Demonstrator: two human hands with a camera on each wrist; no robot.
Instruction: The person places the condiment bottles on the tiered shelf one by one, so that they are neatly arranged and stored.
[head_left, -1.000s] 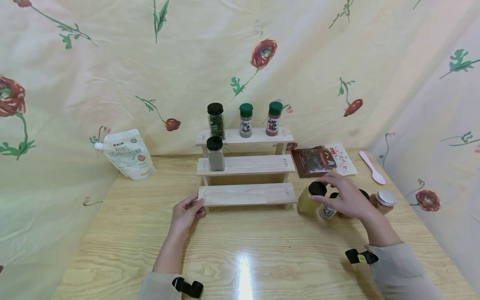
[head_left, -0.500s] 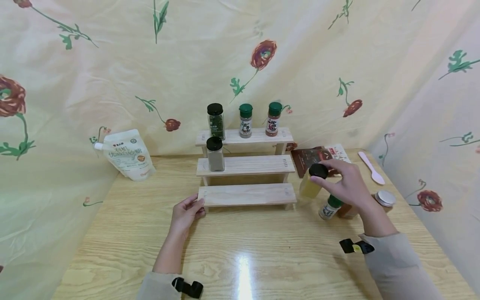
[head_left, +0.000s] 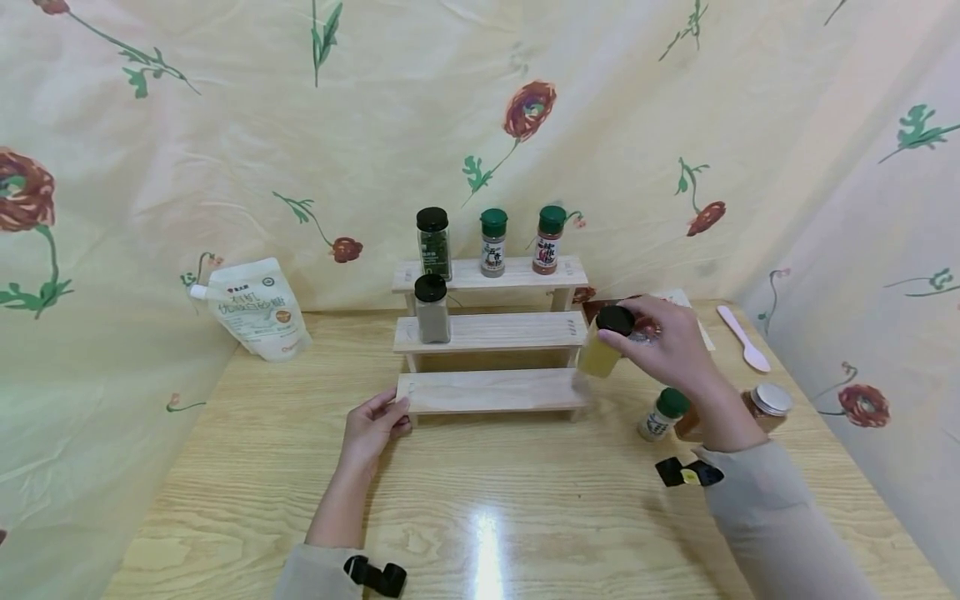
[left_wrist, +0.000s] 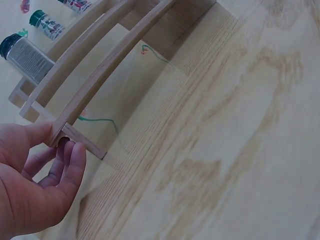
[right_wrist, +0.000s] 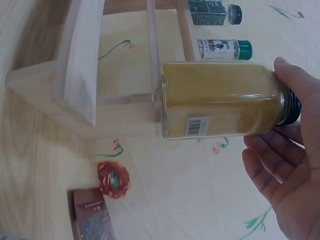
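Observation:
My right hand [head_left: 671,342] grips a square glass jar of yellow powder [head_left: 600,354] near its black lid. The jar is raised and tilted beside the right end of the three-step wooden rack [head_left: 491,390]. In the right wrist view, the jar [right_wrist: 220,100] shows a barcode label, with thumb and fingers around its lid end. At the rack's left end, my left hand [head_left: 373,427] pinches the lowest step, thumb above and fingers curled below. A black-lidded jar of greyish powder [head_left: 432,321] stands on the middle step's left end.
On the top step stand a green herb jar [head_left: 434,252] and two green-capped bottles. Right of the rack are a green-capped shaker [head_left: 662,414], a silver-lidded jar [head_left: 768,407], a pink spoon [head_left: 742,337] and partly hidden packets. A white spouted pouch [head_left: 258,308] leans at left.
The right hand has lifted the yellow powder jar from beside the shaker and carried it up and left to the rack's right end. The left hand stays on the lowest step.

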